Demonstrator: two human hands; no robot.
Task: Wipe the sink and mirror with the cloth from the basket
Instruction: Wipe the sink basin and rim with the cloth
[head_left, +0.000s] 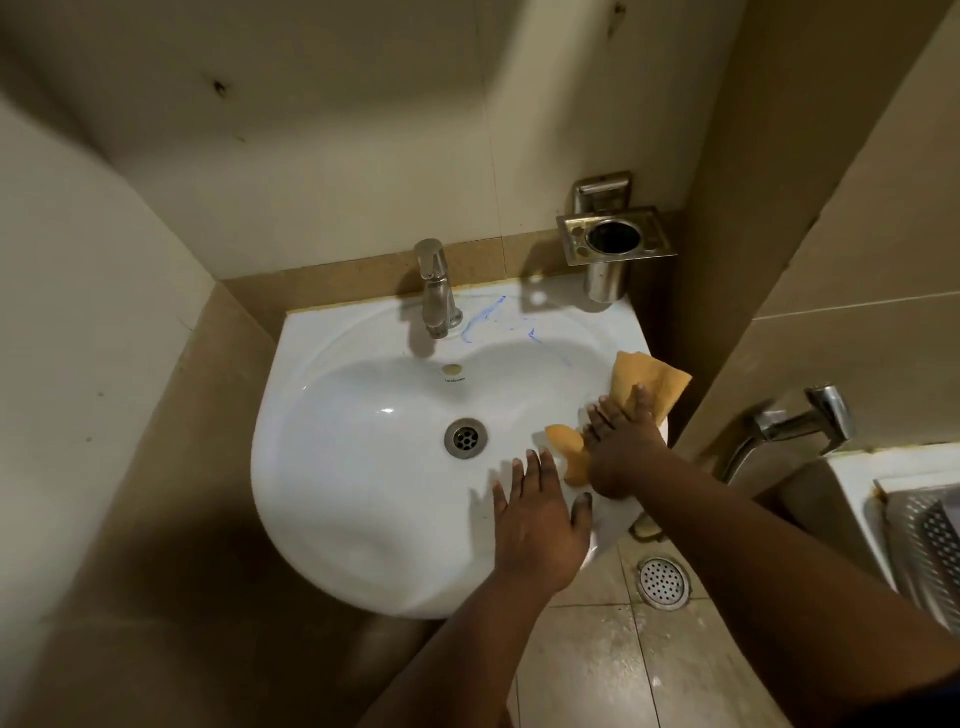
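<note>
The right hand (621, 447) presses the cloth (649, 387) flat on the sink (363, 415) rim, the left hand (535, 525) rests open beside it — blue marks (485, 317) remain, mirror not yet wiped.

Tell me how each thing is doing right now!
Cloth: crumpled, pressed onto the sink's right rim.
Right hand: flat on the cloth.
Left hand: open, resting on the sink's front rim.
Sink: blue marks behind the bowl.
Tap: no water running.
Tumbler holder: looks empty.
</note>
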